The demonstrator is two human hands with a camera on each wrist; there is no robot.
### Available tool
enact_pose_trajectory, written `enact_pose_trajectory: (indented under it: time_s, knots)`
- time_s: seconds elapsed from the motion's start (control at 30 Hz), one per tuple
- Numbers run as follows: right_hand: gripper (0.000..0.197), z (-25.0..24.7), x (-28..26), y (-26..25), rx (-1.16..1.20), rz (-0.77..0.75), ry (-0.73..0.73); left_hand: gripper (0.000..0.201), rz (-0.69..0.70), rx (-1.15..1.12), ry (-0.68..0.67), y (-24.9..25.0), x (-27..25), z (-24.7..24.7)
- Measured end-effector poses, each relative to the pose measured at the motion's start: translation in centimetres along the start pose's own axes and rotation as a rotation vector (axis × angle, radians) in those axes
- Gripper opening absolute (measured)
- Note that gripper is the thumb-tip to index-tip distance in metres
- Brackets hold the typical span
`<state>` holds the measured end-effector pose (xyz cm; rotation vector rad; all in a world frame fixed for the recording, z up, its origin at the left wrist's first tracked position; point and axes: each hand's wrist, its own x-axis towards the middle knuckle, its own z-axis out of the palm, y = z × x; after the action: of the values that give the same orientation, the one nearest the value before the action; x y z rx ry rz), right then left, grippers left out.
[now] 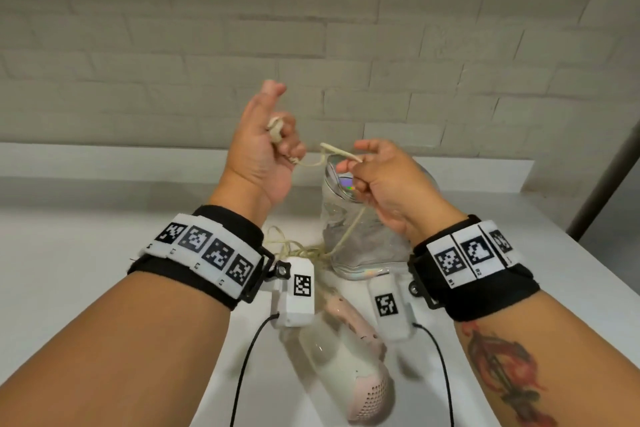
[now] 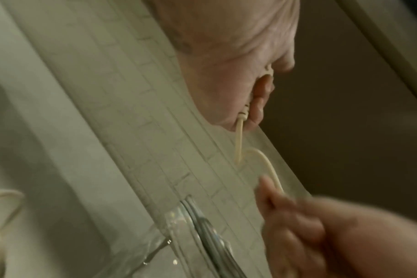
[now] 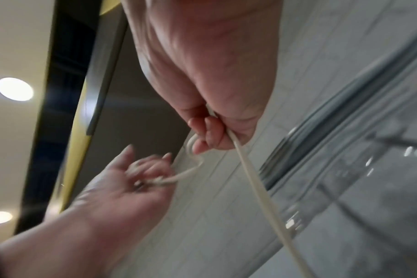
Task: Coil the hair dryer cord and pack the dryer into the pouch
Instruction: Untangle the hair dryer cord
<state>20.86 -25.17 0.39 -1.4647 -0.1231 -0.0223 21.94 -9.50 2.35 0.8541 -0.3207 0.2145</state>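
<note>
A pink and white hair dryer (image 1: 349, 367) lies on the white counter (image 1: 104, 239) near me, between my forearms. Its cream cord (image 1: 346, 236) rises from a loose tangle by the dryer's handle up to both raised hands. My left hand (image 1: 266, 146) grips the plug end of the cord (image 2: 239, 143) in curled fingers. My right hand (image 1: 374, 173) pinches the cord (image 3: 250, 180) a short way along, and a small loop hangs between the hands. A clear plastic pouch (image 1: 360, 229) stands open behind the dryer, under my right hand.
A pale brick wall (image 1: 311, 28) rises behind the counter, with a low ledge (image 1: 485, 173) along its foot. The counter's right edge (image 1: 588, 263) runs diagonally past my right wrist. Black cables hang from the wrist cameras near the dryer.
</note>
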Motion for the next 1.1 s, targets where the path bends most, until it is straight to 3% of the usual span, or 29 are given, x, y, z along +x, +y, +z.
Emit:
enact_pose_trajectory:
  time_s: [0.1, 0.2, 0.3, 0.4, 0.47, 0.5, 0.57, 0.63, 0.8, 0.9, 1.03, 1.1]
  knots:
    - [0.018, -2.1, 0.8, -0.2, -0.08, -0.06, 0.075, 0.05, -0.081, 0.022, -0.063, 0.2, 0.1, -2.6]
    - [0.015, -2.6, 1.2, -0.7, -0.045, -0.1, 0.1, 0.028, -0.176, 0.415, -0.142, -1.4, -0.9, -4.2]
    - [0.01, -1.7, 1.0, -0.5, -0.149, -0.121, 0.014, 0.052, -0.25, 0.85, -0.283, -3.2, -1.9, -4.5]
    - [0.008, -0.9, 1.0, -0.5, -0.282, -0.164, -0.039, 0.073, -0.309, 0.945, -0.469, -3.6, -2.8, -4.1]
    - [0.01, -0.7, 1.2, -0.7, -0.369, -0.211, -0.047, 0.069, -0.291, 1.022, -0.527, -2.8, -2.9, -3.6]
    - [0.011, -0.7, 1.3, -0.9, -0.402, -0.232, -0.054, 0.057, -0.239, 1.09, -0.534, -2.5, -2.8, -3.4]
    - [0.014, -0.5, 1.4, -1.0, -0.464, -0.263, -0.082, 0.014, -0.072, 1.243, -0.502, -1.9, -2.5, -2.6]
    - [0.014, -0.1, 1.4, -1.0, -0.492, -0.28, -0.12, 0.031, 0.05, 1.318, -0.434, -1.7, -2.1, -2.2]
    - [0.029, -0.3, 1.3, -1.0, -0.369, -0.258, -0.162, 0.034, -0.084, 0.892, -0.265, -1.0, -1.7, -1.9]
    - [0.035, -1.7, 0.9, -0.9, -0.392, -0.24, -0.17, 0.033, -0.013, 0.973, -0.206, 0.0, -1.5, -3.0]
    - [0.035, -3.8, 0.9, -1.0, -0.427, -0.266, -0.075, 0.033, 0.024, 0.899, -0.042, 1.3, -1.2, -4.9]
    - [0.036, -4.1, 1.2, -1.2, -0.399, -0.299, 0.018, 0.034, -0.009, 0.851, -0.033, 0.7, -1.6, -5.4]
